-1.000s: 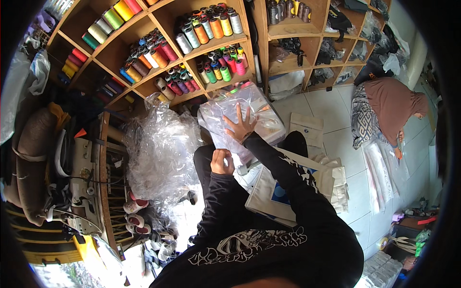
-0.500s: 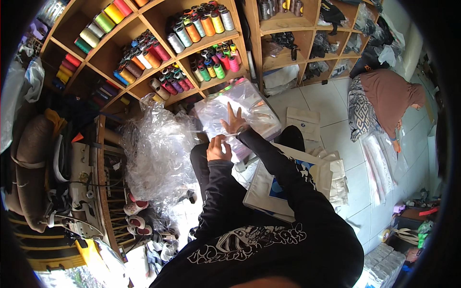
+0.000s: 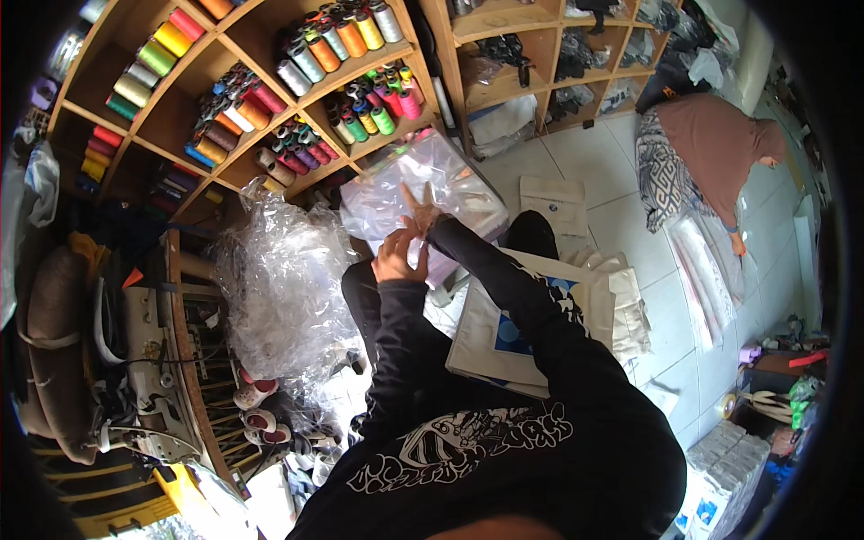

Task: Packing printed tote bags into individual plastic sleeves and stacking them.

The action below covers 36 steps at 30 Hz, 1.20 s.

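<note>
A stack of clear plastic sheets or bags (image 3: 472,184) lies on a low, box-like support in front of me, shining in the light. My right hand (image 3: 421,212) rests on it with fingers spread. Close beside that wrist is my left hand (image 3: 398,256), its fingers loosely bent and the thumb apart, with nothing visible in it. On my lap, under my right forearm, lies a pile of cream cloth bags (image 3: 474,346) with a blue print. More folded cream bags (image 3: 627,310) lie to its right.
A big heap of crumpled clear plastic (image 3: 283,279) is at my left, beside a sewing machine (image 3: 148,360). Wooden shelves (image 3: 261,135) with thread cones stand ahead. At the right, a person (image 3: 715,148) bends over plastic sheets (image 3: 697,279) on the tiled floor (image 3: 661,328).
My left hand has risen from the near edge of the plastic to beside my right wrist, its fingers opening. My right hand stays spread on the stack. The whole view has shifted slightly.
</note>
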Each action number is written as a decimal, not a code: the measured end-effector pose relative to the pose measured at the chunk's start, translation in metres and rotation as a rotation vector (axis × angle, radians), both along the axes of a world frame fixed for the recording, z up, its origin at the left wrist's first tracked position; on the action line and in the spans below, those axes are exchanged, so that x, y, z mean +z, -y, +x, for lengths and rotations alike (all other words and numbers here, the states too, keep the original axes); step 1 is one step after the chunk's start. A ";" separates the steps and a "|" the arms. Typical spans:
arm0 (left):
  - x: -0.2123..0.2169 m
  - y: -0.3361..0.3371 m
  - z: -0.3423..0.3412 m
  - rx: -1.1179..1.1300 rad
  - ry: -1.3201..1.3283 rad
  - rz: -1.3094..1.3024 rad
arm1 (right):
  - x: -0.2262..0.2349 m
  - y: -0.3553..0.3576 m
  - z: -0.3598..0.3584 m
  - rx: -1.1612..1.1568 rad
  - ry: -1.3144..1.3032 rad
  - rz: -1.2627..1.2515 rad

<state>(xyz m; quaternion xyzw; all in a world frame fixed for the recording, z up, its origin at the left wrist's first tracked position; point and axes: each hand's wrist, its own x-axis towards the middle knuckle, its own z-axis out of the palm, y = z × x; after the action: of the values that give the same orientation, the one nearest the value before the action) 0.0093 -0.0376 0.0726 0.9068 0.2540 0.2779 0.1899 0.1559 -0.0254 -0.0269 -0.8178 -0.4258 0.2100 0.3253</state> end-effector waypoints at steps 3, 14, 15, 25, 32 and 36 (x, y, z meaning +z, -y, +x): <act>-0.010 -0.028 -0.008 0.109 0.103 -0.116 | 0.055 0.021 -0.022 0.418 0.237 -0.477; 0.012 -0.039 -0.014 -0.177 0.172 -0.310 | 0.122 0.257 0.024 0.263 0.183 -0.414; 0.013 -0.036 -0.012 -0.180 0.174 -0.319 | 0.117 0.273 0.025 0.259 0.182 -0.423; 0.009 -0.031 -0.003 -0.404 0.186 -0.104 | 0.095 0.297 0.020 0.058 0.104 -0.538; 0.026 -0.031 -0.004 -0.217 0.192 0.135 | 0.157 0.295 0.024 0.069 0.104 -0.555; 0.020 -0.046 -0.009 -0.219 0.192 0.146 | 0.212 0.305 0.018 0.231 0.004 -0.469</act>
<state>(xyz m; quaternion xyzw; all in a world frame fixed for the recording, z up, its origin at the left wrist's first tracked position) -0.0001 0.0082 0.0923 0.9096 0.1135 0.3589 0.1758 0.1738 -0.3302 0.1853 -0.8172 -0.4567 0.3371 0.1000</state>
